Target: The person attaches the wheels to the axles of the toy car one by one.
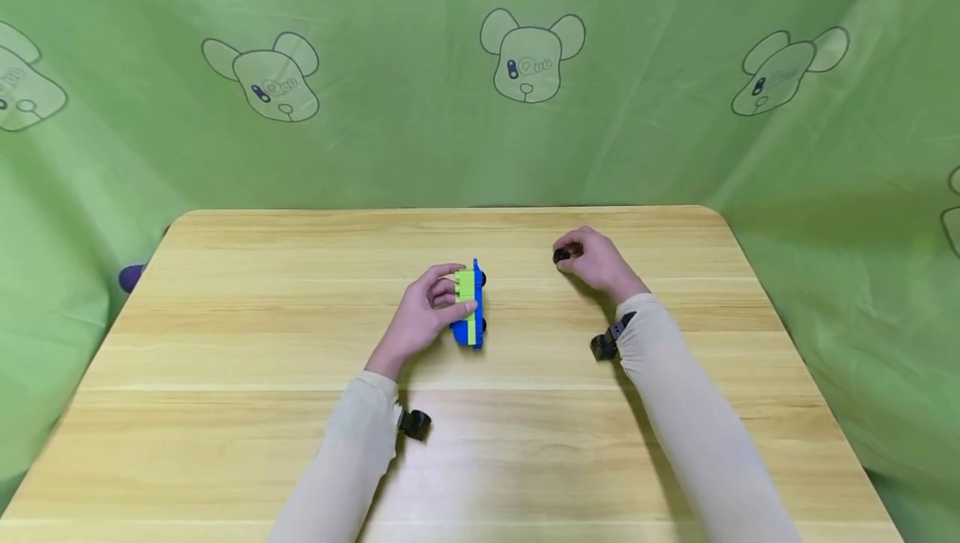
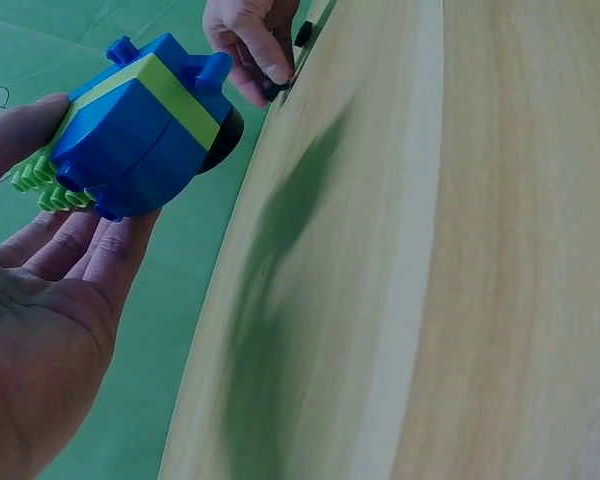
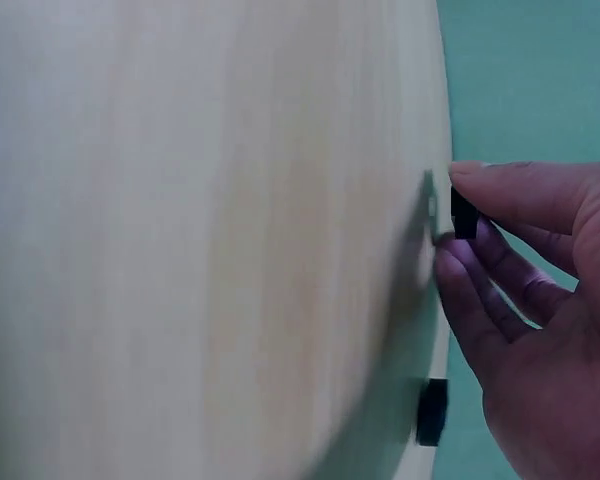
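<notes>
My left hand (image 1: 423, 314) grips a toy car (image 1: 467, 309) built of blue and lime-green bricks. It is tipped on its side above the table, studs facing left and black wheels (image 1: 483, 326) facing right. In the left wrist view, the blue rounded end of the car (image 2: 130, 150) faces the camera, with thumb and fingers on opposite sides. Farther right, my right hand (image 1: 592, 259) pinches a small black piece (image 3: 464, 213), probably a wheel, between thumb and fingers, close over the tabletop. A second black piece (image 3: 432, 412) lies near that hand in the right wrist view.
The wooden table (image 1: 225, 343) has a rounded far edge against a green curtain (image 1: 405, 151) printed with mouse-like heads. A purple object (image 1: 131, 278) shows past the table's left side. Black wrist cameras (image 1: 415, 424) are strapped over both light sleeves.
</notes>
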A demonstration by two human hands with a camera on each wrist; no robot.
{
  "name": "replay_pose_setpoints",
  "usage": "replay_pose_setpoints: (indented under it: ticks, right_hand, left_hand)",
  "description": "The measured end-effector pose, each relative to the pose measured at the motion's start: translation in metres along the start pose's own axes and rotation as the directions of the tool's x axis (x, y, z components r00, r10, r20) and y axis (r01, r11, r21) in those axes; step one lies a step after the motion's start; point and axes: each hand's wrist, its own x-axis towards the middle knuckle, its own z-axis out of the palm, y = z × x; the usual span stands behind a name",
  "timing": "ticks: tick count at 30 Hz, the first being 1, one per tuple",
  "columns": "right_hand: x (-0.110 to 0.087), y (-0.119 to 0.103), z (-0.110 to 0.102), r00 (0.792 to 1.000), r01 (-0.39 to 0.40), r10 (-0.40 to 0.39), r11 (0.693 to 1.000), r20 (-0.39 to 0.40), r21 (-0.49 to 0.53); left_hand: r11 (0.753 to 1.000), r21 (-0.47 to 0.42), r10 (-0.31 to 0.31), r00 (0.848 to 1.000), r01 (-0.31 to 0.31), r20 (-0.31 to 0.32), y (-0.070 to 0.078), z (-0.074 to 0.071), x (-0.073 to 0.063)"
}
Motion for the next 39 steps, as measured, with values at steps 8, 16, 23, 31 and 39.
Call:
replay_pose_setpoints:
  ticks: [8, 16, 23, 31, 39]
  right_hand:
    - [-0.009, -0.002, -0.005, 1.0, 0.002, -0.002, 0.998, -0.012, 0.059]
    - [-0.02, -0.005, -0.009, 0.999, 0.024, -0.021, 0.996, -0.03, 0.088]
    - [-0.034, -0.022, -0.01, 0.995, 0.093, -0.086, 0.986, -0.056, 0.137]
    - [-0.047, -0.041, -0.012, 0.983, 0.176, -0.168, 0.973, -0.067, 0.146]
    - [-0.057, -0.057, -0.012, 0.973, 0.227, -0.219, 0.962, -0.069, 0.149]
  left_hand:
    - [1.0, -0.003, -0.007, 1.0, 0.007, -0.005, 0.0, 0.001, -0.001]
    - [1.0, -0.005, -0.022, 1.0, 0.022, -0.001, 0.002, 0.004, -0.002]
    - [1.0, 0.013, -0.017, 1.0, 0.017, -0.007, 0.004, 0.005, -0.001]
    - [1.0, 0.016, -0.019, 1.0, 0.019, -0.005, 0.005, 0.005, 0.0]
    - [0.999, 0.014, -0.045, 0.999, 0.045, 0.012, 0.008, 0.005, 0.0]
